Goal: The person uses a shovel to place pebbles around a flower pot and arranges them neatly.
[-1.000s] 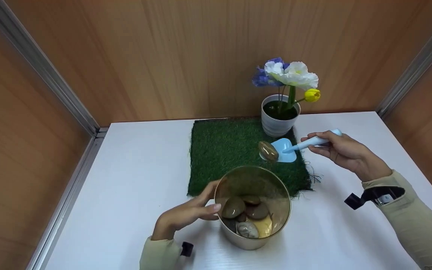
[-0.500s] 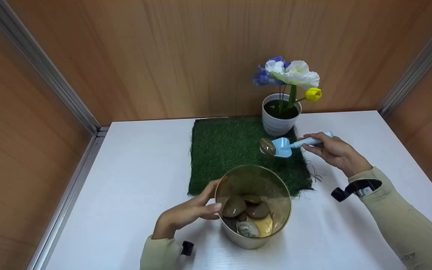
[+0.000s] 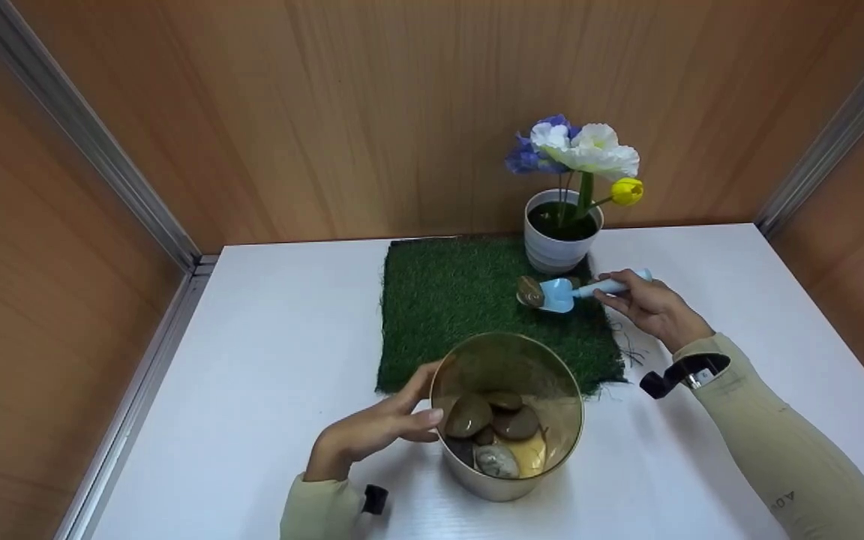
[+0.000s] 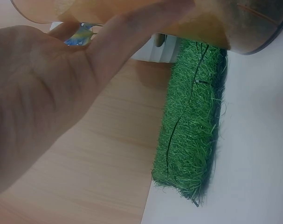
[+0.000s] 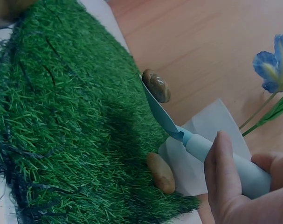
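My right hand grips the handle of a small light-blue shovel. A brown stone lies on the front of its blade, over the grass mat. In the right wrist view the shovel is seen edge-on with the stone on top. Near the flowerpot, a second, tan stone rests on the grass. My left hand holds the left side of an amber see-through bucket, thumb in front and fingers partly hidden behind. Several stones lie at the bucket's bottom.
The green artificial grass mat lies on the white table. At its back right corner stands a white flowerpot with blue, white and yellow flowers. Wooden panels enclose the table at back and sides.
My right hand has moved to the left, its arm swinging inward, and the shovel's blade has tilted while carrying the stone. The left hand and bucket have stayed in place.
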